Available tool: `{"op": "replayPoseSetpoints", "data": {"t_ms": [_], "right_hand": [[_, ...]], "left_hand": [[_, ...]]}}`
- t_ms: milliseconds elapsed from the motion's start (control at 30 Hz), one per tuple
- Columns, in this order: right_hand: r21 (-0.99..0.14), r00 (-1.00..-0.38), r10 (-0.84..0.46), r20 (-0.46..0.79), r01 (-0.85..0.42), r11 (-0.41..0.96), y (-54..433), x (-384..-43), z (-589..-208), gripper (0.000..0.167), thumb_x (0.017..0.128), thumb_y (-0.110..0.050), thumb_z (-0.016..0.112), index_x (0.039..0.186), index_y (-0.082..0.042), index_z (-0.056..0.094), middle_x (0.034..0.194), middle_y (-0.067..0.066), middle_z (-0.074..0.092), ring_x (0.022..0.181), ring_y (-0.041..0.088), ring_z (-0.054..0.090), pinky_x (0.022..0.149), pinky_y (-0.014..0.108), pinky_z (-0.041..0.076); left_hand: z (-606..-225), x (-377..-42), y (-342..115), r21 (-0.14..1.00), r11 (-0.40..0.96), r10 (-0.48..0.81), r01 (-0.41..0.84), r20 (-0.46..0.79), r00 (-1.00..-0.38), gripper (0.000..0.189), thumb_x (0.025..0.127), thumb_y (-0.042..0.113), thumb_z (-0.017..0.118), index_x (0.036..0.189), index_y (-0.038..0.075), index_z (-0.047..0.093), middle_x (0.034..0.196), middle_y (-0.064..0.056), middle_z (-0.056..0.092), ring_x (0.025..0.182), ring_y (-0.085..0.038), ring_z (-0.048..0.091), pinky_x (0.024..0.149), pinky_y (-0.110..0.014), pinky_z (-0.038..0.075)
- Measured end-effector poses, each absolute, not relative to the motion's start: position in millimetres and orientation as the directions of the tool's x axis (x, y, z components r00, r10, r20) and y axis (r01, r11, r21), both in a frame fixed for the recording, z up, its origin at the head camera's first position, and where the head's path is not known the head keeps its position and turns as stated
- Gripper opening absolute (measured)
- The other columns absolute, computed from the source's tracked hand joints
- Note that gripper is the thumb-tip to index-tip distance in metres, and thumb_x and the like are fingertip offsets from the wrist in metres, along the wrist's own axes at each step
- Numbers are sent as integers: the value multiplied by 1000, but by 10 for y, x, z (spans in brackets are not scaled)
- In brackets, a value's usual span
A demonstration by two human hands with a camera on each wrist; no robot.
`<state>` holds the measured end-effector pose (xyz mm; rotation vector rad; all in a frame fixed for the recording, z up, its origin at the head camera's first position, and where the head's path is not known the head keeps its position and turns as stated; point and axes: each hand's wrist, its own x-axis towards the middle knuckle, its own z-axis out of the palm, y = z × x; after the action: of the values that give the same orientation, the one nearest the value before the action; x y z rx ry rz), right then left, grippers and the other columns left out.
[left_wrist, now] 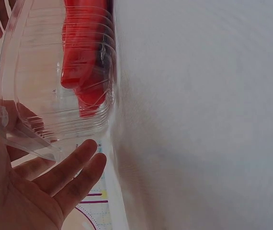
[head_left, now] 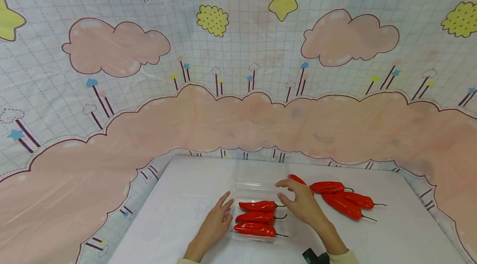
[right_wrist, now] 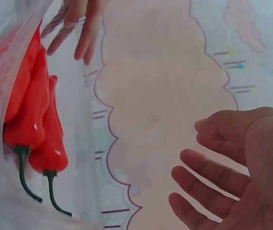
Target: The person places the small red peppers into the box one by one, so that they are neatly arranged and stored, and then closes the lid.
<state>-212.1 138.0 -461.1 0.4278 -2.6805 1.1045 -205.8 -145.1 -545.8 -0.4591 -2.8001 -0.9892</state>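
Note:
Three red chili peppers with green stems lie side by side in a clear plastic box, whose clear lid is folded back behind it. At the box's left side is my left hand, its fingers spread; in the left wrist view they lie around the corner of the box wall. My right hand hovers by the box's back right corner with nothing in its grasp. In the right wrist view its fingers are loosely bent and apart from the peppers.
To the right, several more red peppers lie in a loose pile on the white table, one partly hidden behind my right hand. A dark object shows beside the right sleeve. A cloud-patterned cloth hangs behind the table.

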Motion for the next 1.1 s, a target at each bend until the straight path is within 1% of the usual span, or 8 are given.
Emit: {"op": "replayPoseSetpoints", "data": {"t_ms": [67,300,467,667,800,933,1100], "right_hand": [[-653,-940,-173,294,-330,682,1422,-2134,-4622,29,84,-13,74,112,-22,70,115,-1,71,104,24,65,88,48,58],[-666,-950,-147,274,-298,684,1576,-2166,-4682,32,85,-14,73,117,-17,69,120,5,70,115,31,63,97,53,53],[-690,-958,-123,258,-272,671,1696,-2189,-4728,33,88,-13,71,121,-12,68,123,9,69,118,33,62,100,56,50],[-702,-971,-87,221,-220,677,1812,-2214,-4750,34,88,-14,70,122,-13,67,123,9,69,118,33,60,97,54,52],[-699,-973,-75,216,-208,684,1885,-2215,-4765,34,88,-14,70,122,-13,67,124,11,68,118,34,60,95,53,54],[-707,-976,-66,209,-198,679,1962,-2211,-4783,36,88,-16,70,124,-13,66,126,12,67,118,35,59,94,54,55],[-711,-978,-55,199,-183,679,2057,-2218,-4813,37,88,-19,71,125,-12,65,125,14,67,116,35,60,93,53,55]], "left_hand": [[-5457,-2058,-1453,588,739,239,328,226,-944,44,92,7,54,134,-1,57,156,-12,38,114,-24,66,95,-45,54],[-5460,-2058,-1458,577,748,240,328,225,-944,44,92,8,54,135,-1,57,156,-12,38,114,-24,66,96,-45,54],[-5455,-2057,-1459,590,739,239,325,222,-945,44,92,7,53,135,-2,57,156,-11,38,115,-24,66,95,-45,54],[-5457,-2060,-1450,585,742,241,326,221,-945,44,92,8,53,135,-1,57,156,-12,38,115,-25,66,96,-46,53],[-5456,-2058,-1446,583,743,239,328,226,-944,43,92,8,53,135,-1,57,156,-12,38,115,-25,66,96,-45,54],[-5453,-2054,-1445,585,741,239,330,230,-943,43,92,7,53,134,-1,57,156,-12,39,114,-25,66,95,-45,54],[-5449,-2053,-1448,589,738,238,329,229,-944,44,92,7,54,135,-1,57,156,-12,39,114,-24,66,96,-45,54]]}}
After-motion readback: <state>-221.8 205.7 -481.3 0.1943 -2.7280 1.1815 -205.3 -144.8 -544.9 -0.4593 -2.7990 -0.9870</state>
